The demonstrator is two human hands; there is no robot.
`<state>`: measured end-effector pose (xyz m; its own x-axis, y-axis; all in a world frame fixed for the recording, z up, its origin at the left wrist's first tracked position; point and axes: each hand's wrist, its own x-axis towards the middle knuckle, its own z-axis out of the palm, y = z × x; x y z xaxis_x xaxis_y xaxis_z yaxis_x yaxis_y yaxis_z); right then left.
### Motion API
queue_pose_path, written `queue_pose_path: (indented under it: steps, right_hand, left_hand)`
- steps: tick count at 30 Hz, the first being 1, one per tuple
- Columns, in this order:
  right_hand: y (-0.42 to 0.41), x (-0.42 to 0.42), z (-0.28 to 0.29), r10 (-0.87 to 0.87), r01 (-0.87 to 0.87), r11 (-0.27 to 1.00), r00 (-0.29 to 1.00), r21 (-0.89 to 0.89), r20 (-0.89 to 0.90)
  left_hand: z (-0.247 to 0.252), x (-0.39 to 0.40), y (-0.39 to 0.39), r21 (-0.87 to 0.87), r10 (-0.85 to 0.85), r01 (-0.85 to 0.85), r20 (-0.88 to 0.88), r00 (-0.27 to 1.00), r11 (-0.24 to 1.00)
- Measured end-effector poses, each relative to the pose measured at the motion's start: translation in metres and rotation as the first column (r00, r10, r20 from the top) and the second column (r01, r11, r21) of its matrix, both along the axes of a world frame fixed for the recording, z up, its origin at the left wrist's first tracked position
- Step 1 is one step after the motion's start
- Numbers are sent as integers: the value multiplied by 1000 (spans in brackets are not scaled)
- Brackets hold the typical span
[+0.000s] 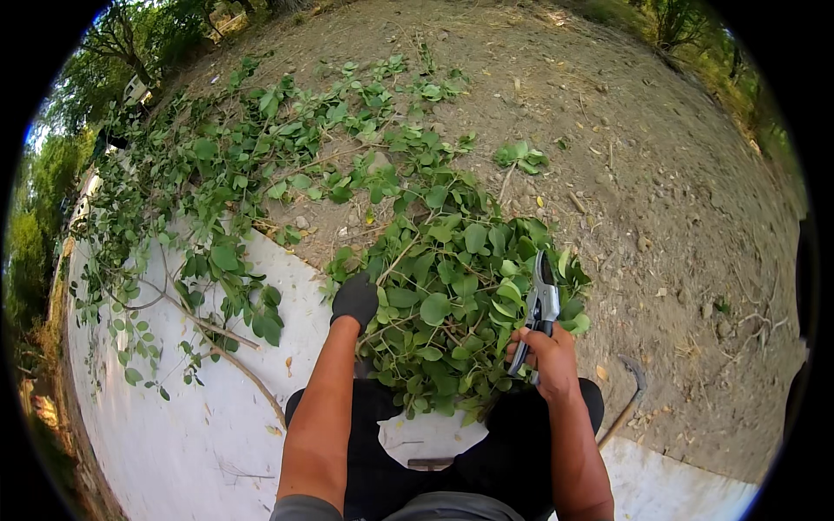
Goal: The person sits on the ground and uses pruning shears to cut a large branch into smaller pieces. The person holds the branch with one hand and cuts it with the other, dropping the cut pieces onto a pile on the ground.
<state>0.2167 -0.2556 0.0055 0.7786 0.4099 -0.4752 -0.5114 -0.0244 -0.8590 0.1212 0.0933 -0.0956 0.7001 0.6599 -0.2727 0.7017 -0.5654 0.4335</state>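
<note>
A dense bunch of leafy green branches (449, 286) lies in front of me, reaching down between my knees. My left hand (355, 301), in a dark glove, is closed at the bunch's left side, around stems; leaves partly hide its fingers. In my bare right hand (547, 358) are pruning shears (542, 303) with a silver-grey body and dark blade. Their blade end points away from me, over the right side of the bunch. Foliage behind the shears makes the gap between the blades hard to judge.
A sickle (629, 410) with a wooden handle lies at my right, across the white sheet's edge. More cut branches (215, 163) spread over the white sheet (176, 443) and soil at left. A small leafy sprig (520, 158) rests on dry soil (664, 195) ahead.
</note>
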Motion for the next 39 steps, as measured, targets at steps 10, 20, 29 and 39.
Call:
queue_pose_path:
  steps: [10,20,29,39]
  right_hand:
    - [-1,5,3,0,1,1000,998,5,-63]
    - [-2,3,2,-7,12,996,998,85,-62]
    - [-8,0,-1,104,-100,989,994,113,-29]
    - [-34,-28,6,508,-487,837,861,250,-21]
  left_hand:
    - [-103,28,-3,-426,-372,348,28,928,835]
    - [-34,36,-65,-919,566,-258,-47,823,299]
    - [57,7,-85,-801,581,-79,358,730,593]
    - [106,-50,-116,-822,643,-5,441,626,569]
